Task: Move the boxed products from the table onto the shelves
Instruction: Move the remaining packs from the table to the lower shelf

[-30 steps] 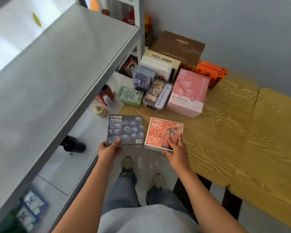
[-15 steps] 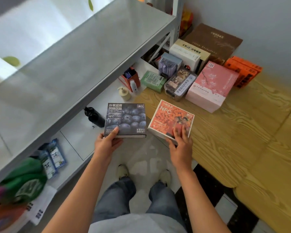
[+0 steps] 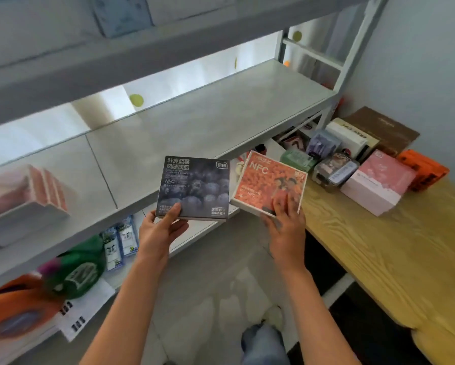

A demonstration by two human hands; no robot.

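Observation:
My left hand grips the near edge of a dark blueberry drink box, thumb on its top face. My right hand grips an orange NFC box by its near edge, fingers spread on top. Both boxes are off the wooden table and hover at the front edge of the grey middle shelf. More boxed products stay at the table's far end: a pink box, a white box, a brown box and an orange box.
A pink-and-white box stands on the middle shelf at the left. Another shelf runs above. The lower shelf holds blue packets, a green bag and an orange bag. A green box and a clear container sit on the table.
Both hands have lifted their boxes off the table's near end and carried them up and left toward the middle shelf. The view has swung left.

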